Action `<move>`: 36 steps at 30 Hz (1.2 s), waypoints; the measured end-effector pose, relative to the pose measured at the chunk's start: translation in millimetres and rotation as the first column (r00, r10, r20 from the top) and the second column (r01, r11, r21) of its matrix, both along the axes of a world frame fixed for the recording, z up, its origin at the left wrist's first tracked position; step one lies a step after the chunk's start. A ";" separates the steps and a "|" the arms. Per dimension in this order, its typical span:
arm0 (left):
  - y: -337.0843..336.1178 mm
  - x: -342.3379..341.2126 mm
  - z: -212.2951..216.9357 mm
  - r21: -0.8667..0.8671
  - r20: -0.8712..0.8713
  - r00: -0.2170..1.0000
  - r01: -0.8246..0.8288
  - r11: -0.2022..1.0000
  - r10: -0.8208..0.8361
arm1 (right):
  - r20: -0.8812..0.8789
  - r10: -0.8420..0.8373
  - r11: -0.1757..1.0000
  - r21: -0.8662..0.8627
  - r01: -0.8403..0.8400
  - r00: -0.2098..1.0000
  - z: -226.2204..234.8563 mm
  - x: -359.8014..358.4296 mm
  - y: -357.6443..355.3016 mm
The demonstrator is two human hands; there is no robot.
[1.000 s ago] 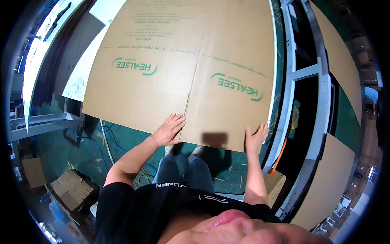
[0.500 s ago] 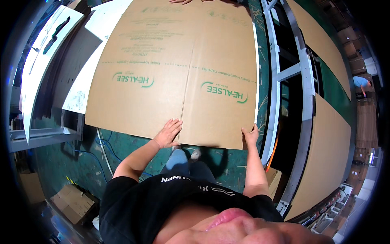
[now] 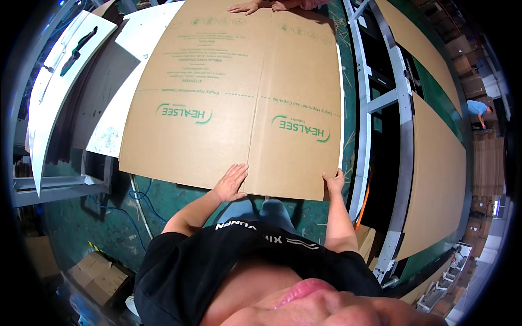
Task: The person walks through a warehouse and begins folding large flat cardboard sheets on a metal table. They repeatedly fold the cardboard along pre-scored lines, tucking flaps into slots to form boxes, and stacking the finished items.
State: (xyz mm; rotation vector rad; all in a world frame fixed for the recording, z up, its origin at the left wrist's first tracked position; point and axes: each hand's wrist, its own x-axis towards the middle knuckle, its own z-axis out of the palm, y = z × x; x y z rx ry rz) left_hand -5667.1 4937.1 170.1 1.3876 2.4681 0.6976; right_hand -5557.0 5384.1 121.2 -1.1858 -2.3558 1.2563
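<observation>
A large brown cardboard sheet (image 3: 190, 136) with green print and a lengthwise crease lies flat in front of me. My left hand (image 3: 232, 182) rests on its near edge beside the crease, fingers stretched out over the top. At the near right corner, my right hand (image 3: 334, 183) grips the edge, thumb on top and the other fingers partly hidden. Across the sheet, another person's hand (image 3: 246, 7) lies flat on the far edge. That person's second hand (image 3: 285, 5) is next to it, partly cut off by the picture's rim.
To the right runs a grey metal frame (image 3: 399, 87), and past it more cardboard (image 3: 437, 179) lies on a green belt (image 3: 435, 87). A white panel (image 3: 60, 81) stands at left. Blue hose (image 3: 125, 214) and a crumpled carton (image 3: 98, 277) lie on the floor. A distant person (image 3: 478, 108) bends at far right.
The other person's hands show more fully at the far edge. My hands keep their hold while the view shifts slightly. On the right-hand belt, the nearer cardboard has moved away from me.
</observation>
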 end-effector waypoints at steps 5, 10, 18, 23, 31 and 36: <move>0.1 -1.8 -0.6 0.017 0.002 1.000 0.009 1.000 -0.009 | 0.017 0.024 1.000 0.000 -0.024 1.000 -23.6 13.2 22.1; 0.6 -2.9 5.1 0.001 -0.001 1.000 0.011 1.000 -0.011 | 0.302 0.026 0.976 0.198 -0.089 0.953 14.2 0.1 9.8; 5.2 -1.2 -1.6 0.019 0.006 1.000 -0.019 1.000 0.019 | -0.092 0.954 0.294 0.480 -0.827 0.286 70.1 -113.5 -189.8; 5.7 -3.6 -5.5 0.002 0.120 0.990 -0.080 0.997 0.080 | -0.042 0.998 -0.010 0.547 -0.837 -0.040 18.6 -164.3 -229.5; -4.8 4.2 -37.4 0.107 0.045 0.986 -0.165 0.981 0.161 | -0.335 0.933 0.085 0.558 -0.826 -0.131 101.8 -169.2 -216.8; 15.6 11.6 -38.8 0.062 0.047 0.993 -0.109 0.992 0.106 | -0.260 0.958 0.033 0.525 -0.851 -0.124 11.7 -169.4 -210.2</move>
